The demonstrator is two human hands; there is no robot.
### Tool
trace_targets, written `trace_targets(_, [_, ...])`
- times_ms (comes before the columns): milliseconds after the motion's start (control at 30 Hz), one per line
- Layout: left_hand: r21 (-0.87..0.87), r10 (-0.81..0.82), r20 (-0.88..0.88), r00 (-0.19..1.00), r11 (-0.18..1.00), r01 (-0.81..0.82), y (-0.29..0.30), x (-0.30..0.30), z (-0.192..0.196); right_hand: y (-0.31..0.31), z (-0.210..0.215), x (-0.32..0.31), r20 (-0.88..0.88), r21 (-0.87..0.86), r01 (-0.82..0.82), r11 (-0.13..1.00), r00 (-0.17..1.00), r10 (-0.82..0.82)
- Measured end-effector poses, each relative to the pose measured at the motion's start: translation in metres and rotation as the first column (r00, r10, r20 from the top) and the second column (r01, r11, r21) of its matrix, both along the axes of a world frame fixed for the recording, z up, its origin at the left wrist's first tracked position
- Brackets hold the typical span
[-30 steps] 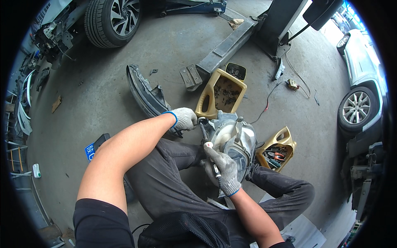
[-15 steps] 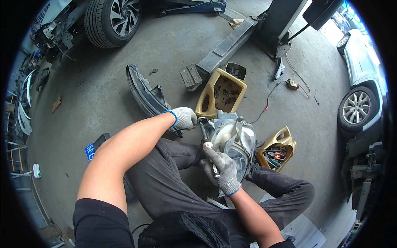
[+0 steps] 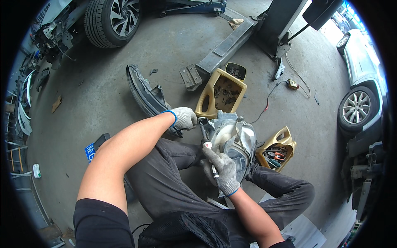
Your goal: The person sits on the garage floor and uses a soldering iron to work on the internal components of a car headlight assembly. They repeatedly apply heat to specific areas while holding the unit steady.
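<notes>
here, seen from the head camera:
person: sits on the concrete floor (image 3: 103, 95) in dark trousers, both forearms reaching forward, a grey knit glove with a blue cuff on each hand.
headlight: a car headlight (image 3: 233, 140) with a clear lens and silver reflector rests on the person's lap, between the knees, tilted with the lens facing up and to the right.
left hand: the left hand (image 3: 182, 118) is at the upper left edge of the headlight, its grip closed; just what its fingers clasp there i cannot tell, since the glove hides it.
right hand: the right hand (image 3: 223, 168) lies against the near side of the headlight, its grip closed around the handle of a screwdriver.
screwdriver: the screwdriver (image 3: 208, 149) has a light handle with a red band and a dark shaft; it points up and away from the person, its tip near the top left corner of the headlight, just beside the left hand.
near tub: a yellow cut-open jug (image 3: 276, 149) lies just right of the headlight, holding pliers and other small tools.
far tub: a second yellow jug (image 3: 220, 93), also cut open, sits beyond the headlight with dark small parts inside.
trim: a long dark curved car part (image 3: 142, 93) lies on the floor left of the far tub, reaching behind the left hand.
surroundings: a wheel (image 3: 113, 18) on a car at upper left, a white car (image 3: 364, 74) at the right edge.
</notes>
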State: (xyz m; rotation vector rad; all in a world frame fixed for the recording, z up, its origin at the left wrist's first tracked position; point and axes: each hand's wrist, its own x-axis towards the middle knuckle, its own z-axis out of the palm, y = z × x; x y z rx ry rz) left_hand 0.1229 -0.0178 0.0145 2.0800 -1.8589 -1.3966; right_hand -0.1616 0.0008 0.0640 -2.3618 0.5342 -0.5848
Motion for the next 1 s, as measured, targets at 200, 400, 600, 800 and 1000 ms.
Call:
trace_targets(200, [0.017,0.008,-0.014,1.0,1.0,-0.007,-0.001,0.0,0.0,0.0,0.0,-0.001,0.006,0.011,-0.004,1.0,1.0,0.004])
trace_targets(400, [0.035,0.038,-0.039,0.999,0.999,-0.036,0.0,0.0,0.001,0.0,-0.001,0.0,0.015,0.01,-0.003,1.0,1.0,0.003])
trace_targets(600, [0.064,0.053,-0.039,0.998,0.997,-0.05,0.0,0.001,-0.005,0.001,0.001,0.001,0.005,0.009,0.003,1.0,1.0,-0.003])
trace_targets(800, [0.032,0.031,-0.027,0.999,0.999,-0.031,0.0,0.001,-0.005,0.001,-0.002,0.001,0.007,0.009,0.005,1.0,1.0,-0.005])
trace_targets(1000, [0.043,-0.01,0.011,1.0,0.999,0.009,-0.002,-0.002,0.008,0.001,-0.004,-0.001,0.048,0.013,0.021,1.0,0.999,-0.021])
